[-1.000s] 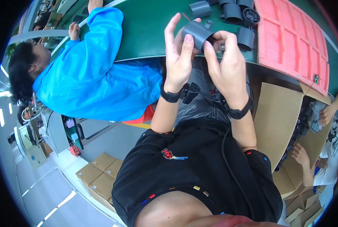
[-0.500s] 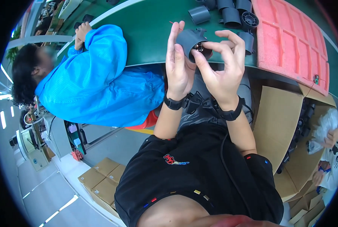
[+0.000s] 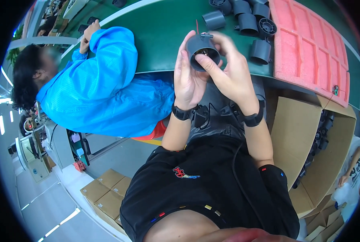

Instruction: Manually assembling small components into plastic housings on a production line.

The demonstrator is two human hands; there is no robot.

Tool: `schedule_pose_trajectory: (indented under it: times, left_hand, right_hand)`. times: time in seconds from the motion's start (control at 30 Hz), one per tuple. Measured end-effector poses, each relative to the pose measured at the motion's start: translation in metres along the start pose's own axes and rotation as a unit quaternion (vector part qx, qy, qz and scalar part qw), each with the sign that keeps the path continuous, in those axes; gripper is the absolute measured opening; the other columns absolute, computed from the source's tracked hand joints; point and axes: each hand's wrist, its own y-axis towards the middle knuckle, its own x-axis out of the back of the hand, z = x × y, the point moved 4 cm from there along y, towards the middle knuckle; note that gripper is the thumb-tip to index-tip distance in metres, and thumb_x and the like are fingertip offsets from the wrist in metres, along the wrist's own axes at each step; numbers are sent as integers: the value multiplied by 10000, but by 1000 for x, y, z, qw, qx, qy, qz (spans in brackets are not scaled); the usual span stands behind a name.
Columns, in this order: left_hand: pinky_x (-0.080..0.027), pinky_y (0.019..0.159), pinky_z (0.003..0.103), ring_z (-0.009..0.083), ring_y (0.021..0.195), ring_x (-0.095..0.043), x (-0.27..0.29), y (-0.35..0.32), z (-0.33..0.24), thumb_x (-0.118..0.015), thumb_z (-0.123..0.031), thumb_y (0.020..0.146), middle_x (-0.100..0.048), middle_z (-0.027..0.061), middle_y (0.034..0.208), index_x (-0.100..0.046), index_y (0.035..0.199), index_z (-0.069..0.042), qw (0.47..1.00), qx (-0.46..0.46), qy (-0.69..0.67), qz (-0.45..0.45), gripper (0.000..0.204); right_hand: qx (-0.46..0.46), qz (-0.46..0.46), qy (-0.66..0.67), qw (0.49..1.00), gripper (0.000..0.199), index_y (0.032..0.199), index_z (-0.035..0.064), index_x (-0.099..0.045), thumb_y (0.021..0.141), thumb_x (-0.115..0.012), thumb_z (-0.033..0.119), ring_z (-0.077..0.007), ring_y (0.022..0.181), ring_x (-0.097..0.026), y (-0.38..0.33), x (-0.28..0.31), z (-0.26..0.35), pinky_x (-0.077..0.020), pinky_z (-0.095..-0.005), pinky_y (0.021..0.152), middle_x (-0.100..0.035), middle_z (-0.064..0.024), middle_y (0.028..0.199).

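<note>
A dark grey plastic cylindrical housing (image 3: 193, 43) is held up over the table's near edge, its round open end turned towards me. A small tab and a thin red wire stick up at its top. My left hand (image 3: 189, 82) grips the housing from the left, fingers along its side. From the right, my right hand (image 3: 237, 80) wraps round it, the thumb pressed at the opening and the fingers blurred behind. Something small and metallic shows inside, partly hidden by that thumb. Several similar grey housings (image 3: 247, 24) lie on the green table (image 3: 160, 36) beyond.
A pink foam tray (image 3: 295, 44) covers the table's right side, with a small green part (image 3: 335, 89) at its near edge. Below stands an open cardboard box (image 3: 295, 137) of dark parts. A co-worker in blue (image 3: 95, 84) sits at left; another person's arm (image 3: 351, 165) shows far right.
The housing has turned so its open end faces me more, with the wire upright. My right hand's raised fingers have closed round behind it. At far right, the other person's arm and plastic bag moved lower.
</note>
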Motion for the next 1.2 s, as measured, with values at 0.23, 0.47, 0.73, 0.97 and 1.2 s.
schedule_pose_trajectory:
  times: [0.23,0.47,0.73,0.97,1.2]
  left_hand:
    - [-557,1054,460,289,1334,-574,-4,11,-6,-469,-347,1129,-465,144,1552,-345,1587,-58,999,-21,17,-41,556]
    - [-530,886,269,135,1075,-636,25,143,-77,-661,-217,1055,-680,74,1271,-519,1501,-40,881,-160,446,2,501]
    - [-543,994,422,355,1138,-704,173,398,-46,-825,-394,841,-737,178,1216,-622,1411,-226,590,-177,787,34,627]
    - [-529,1016,518,500,1175,-635,182,375,-46,-794,-437,856,-688,248,1284,-601,1401,-218,504,-251,826,-38,618]
    - [-550,969,455,374,1158,-678,23,174,-36,-779,-445,901,-699,209,1260,-591,1393,-95,576,-60,805,128,632]
  right_hand:
    - [-140,85,95,982,490,1298,4,-643,909,-822,242,-238,1170,-646,10,-6,-15,-520,-384,996,-642,-187,1355]
    - [150,31,-147,977,499,1289,23,-658,885,-837,257,-258,1122,-676,51,95,1,-534,-368,956,-728,-129,1177]
    - [-100,175,-637,744,212,1046,-11,-720,961,-648,170,-423,932,-685,86,410,-56,-556,-446,845,-731,-235,1005]
    - [-98,251,-576,771,185,1044,22,-732,880,-661,68,-422,1053,-632,19,434,-95,-495,-472,995,-663,-212,1035]
    - [-12,222,-589,777,130,1041,36,-729,928,-666,48,-328,1084,-632,26,450,-60,-513,-441,948,-663,-160,1127]
